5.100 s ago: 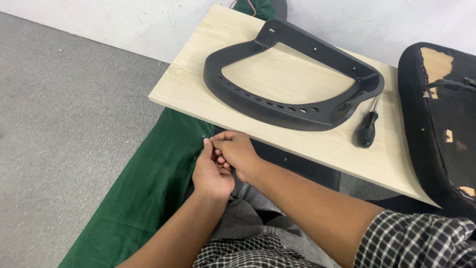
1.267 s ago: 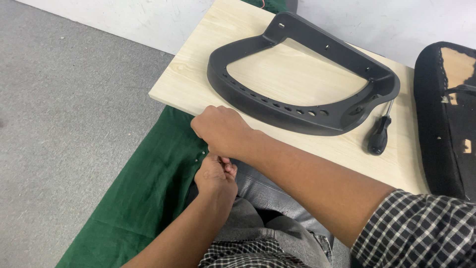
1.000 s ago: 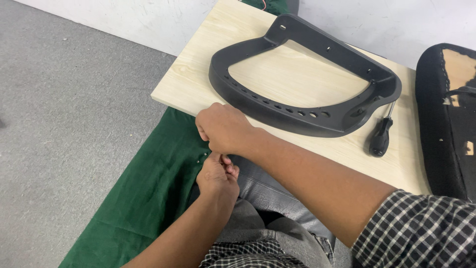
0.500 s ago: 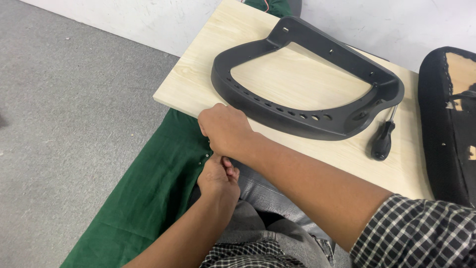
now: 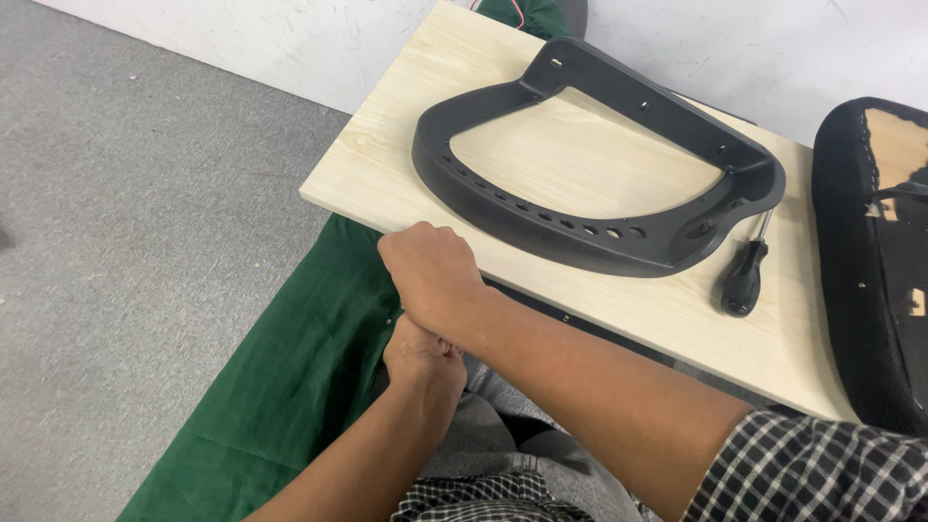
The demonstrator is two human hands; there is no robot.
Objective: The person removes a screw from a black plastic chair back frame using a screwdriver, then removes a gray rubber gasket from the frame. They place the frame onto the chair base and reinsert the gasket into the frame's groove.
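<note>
My right hand [image 5: 430, 275] is curled into a fist, knuckles up, at the near edge of a pale wooden board [image 5: 387, 164]. It rests on top of my left hand [image 5: 420, 358], which sits just below it over my lap. The fingers of both hands are folded together and hide whatever is between them. A black plastic chair frame [image 5: 541, 208], D-shaped with a row of holes, lies flat on the board just beyond my right hand. A black-handled screwdriver [image 5: 742, 278] lies on the board by the frame's right corner.
A green cloth [image 5: 290, 377] is spread on the grey carpet floor [image 5: 126, 222] under the board and my legs. A black seat cushion [image 5: 875, 271] with torn patches stands at the right edge. A white wall [image 5: 290, 48] runs behind the board.
My right hand has moved from beside the left hand to on top of it, closing into a fist near the board's edge. The view has shifted slightly; frame and screwdriver stay put.
</note>
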